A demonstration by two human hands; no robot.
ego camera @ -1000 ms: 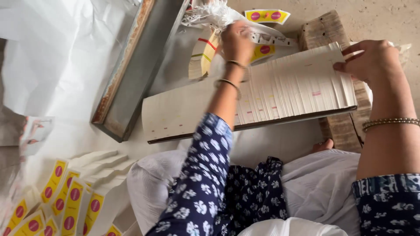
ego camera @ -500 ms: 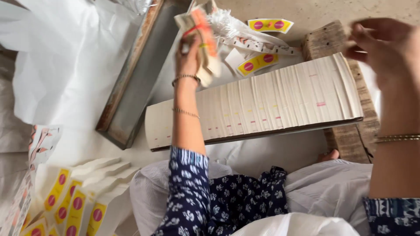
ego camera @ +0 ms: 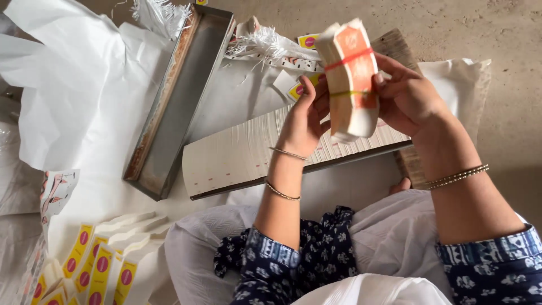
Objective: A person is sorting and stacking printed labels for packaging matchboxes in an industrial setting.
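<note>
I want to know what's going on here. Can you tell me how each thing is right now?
Left hand: raised, holding the bundle's left side.
Right hand: raised, holding the bundle's right side.
Paper bundle: upright, bound by rubber bands, lifted off the floor.
Metal tray: lying flat, nothing inside.
Long row of white sheets: lying flat, packed edge to edge.
Yellow labels: fanned out on the floor.

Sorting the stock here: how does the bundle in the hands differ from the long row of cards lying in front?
The bundle is short, upright, bound by rubber bands, held by both hands; the long row lies flat, unbound, untouched. The bundle shows orange print; the row looks plain white. Both are stacked paper pieces.
</note>
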